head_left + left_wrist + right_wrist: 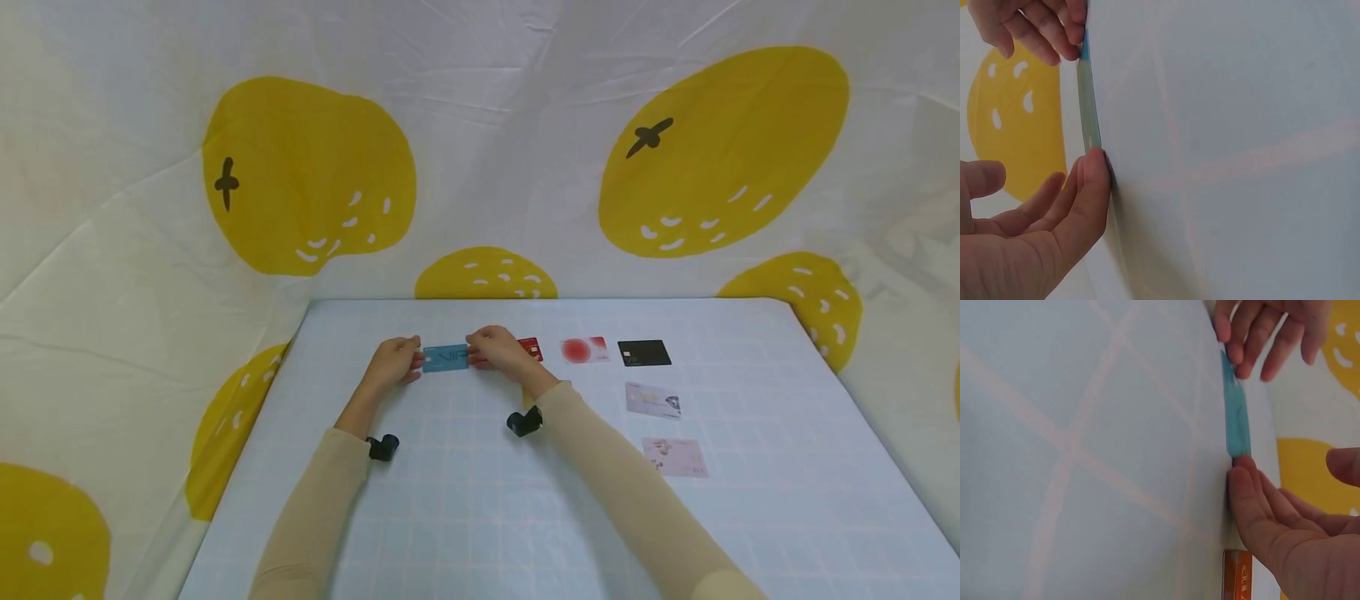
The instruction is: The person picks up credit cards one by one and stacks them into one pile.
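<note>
A blue card (446,358) with dark lettering lies flat on the table between my two hands. The fingertips of my left hand (390,365) touch its left end. My right hand (504,352) has its fingertips at the right end. In the left wrist view the card (1089,103) appears edge-on, the left hand (1041,231) reaching it with extended fingers, thumb held apart. The right wrist view likewise has the right hand (1297,531) touching the card (1237,419) with its fingers, thumb away from it. A red card (532,348) sits partly behind the right hand.
Right of the red card lie a white card with a red circle (577,351) and a black card (645,353). Below the black one are a silvery card (653,401) and a pinkish card (675,457). Something yellowish (527,397) shows partly beneath the right wrist.
</note>
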{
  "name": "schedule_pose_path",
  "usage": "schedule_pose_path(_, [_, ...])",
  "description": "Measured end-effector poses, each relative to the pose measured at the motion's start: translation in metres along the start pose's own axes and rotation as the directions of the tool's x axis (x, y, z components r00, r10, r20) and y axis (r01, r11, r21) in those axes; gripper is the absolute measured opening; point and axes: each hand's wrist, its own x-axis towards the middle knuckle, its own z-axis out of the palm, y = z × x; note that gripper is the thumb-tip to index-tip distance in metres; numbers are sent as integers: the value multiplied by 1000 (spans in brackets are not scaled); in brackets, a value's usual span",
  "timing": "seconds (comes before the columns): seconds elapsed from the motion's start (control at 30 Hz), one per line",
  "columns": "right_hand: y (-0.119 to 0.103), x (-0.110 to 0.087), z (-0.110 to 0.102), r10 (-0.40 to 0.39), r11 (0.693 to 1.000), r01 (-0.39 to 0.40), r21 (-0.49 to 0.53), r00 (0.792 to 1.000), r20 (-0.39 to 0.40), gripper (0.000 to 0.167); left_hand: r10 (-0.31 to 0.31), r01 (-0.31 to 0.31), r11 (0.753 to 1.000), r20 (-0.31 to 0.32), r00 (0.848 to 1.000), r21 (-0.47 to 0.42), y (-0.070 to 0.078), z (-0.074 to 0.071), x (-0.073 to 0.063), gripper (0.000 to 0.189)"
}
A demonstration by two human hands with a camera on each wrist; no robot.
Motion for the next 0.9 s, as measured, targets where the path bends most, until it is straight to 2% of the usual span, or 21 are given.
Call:
schedule_pose_path(0.13, [0,-1,1,14,999,-14,35,1000,3,40,-6,6,1000,5,1000,-6,0,1,0,49])
schedule_pose_path(0.23, [1,-1,1,31,996,-31,87,1000,5,43,-28,28,999,12,1000,-46,-1,1,0,48])
schedule_pose_path(0.47, [3,-5,-1,81,963,-78,257,997,0,54,-49,52,990,26,998,-133,-1,0,-1,47])
schedule_pose_path(0.6, [2,-9,1,86,953,-79,293,996,-12,54,-40,46,987,39,998,-153,-2,0,-1,49])
schedule_pose_path(0.9, [3,-12,5,72,945,-59,322,997,-30,43,-40,47,981,41,998,-190,-4,0,-3,50])
